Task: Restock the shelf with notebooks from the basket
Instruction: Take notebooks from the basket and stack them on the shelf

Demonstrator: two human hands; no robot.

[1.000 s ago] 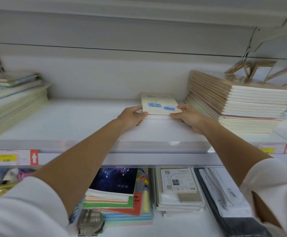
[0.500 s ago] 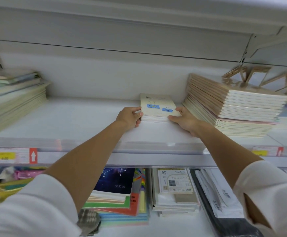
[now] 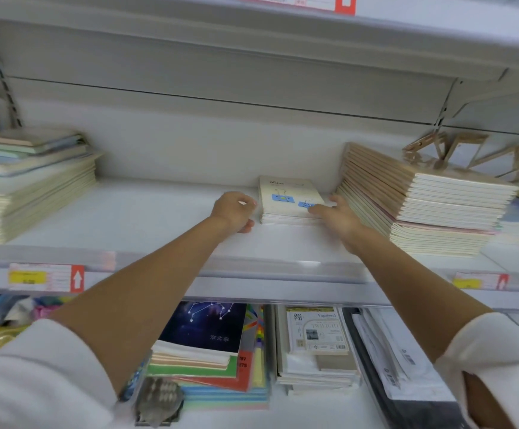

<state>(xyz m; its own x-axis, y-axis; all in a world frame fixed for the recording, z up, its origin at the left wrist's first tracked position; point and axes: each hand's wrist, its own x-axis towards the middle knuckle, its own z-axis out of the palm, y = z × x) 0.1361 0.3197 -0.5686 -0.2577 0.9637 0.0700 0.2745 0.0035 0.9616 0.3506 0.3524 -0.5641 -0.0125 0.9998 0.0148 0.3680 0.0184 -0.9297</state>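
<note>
Head view of a white shop shelf point(image 3: 128, 221) backed by a white panelled wall. A clear lip runs along the shelf's front edge, and a red-and-yellow price label point(image 3: 46, 277) sits on the rail below. A 2nd shelf edge runs overhead and carries another label point(image 3: 295, 1). At the shelf's left end stands a stack of pale green and cream notebooks point(image 3: 29, 187). At its right end is a taller stack of kraft-covered notebooks point(image 3: 422, 205), with wooden frames point(image 3: 468, 153) behind it. A lower shelf holds a starry dark-blue notebook point(image 3: 205, 323) on a coloured pile and, to its right, a pad printed "Vagabond" point(image 3: 317, 331).

The task's thing — a short stack of cream notebooks point(image 3: 286, 199) with 2 blue binder clips drawn on the top cover — lies flat toward the back of the shelf, just left of the kraft stack. Both bare forearms reach up to it, with white sleeves nearest the camera. The left hand point(image 3: 235, 210) sits just beside the stack's left edge, fingers curled in and gripping nothing; whether the knuckles touch the edge cannot be told. The right hand point(image 3: 338, 216) lies at the stack's front right corner — fingers fairly straight, fingertips point(image 3: 312, 209) resting on the top cover, thumb raised along the stack's right side. Both hands are motion-blurred.
</note>
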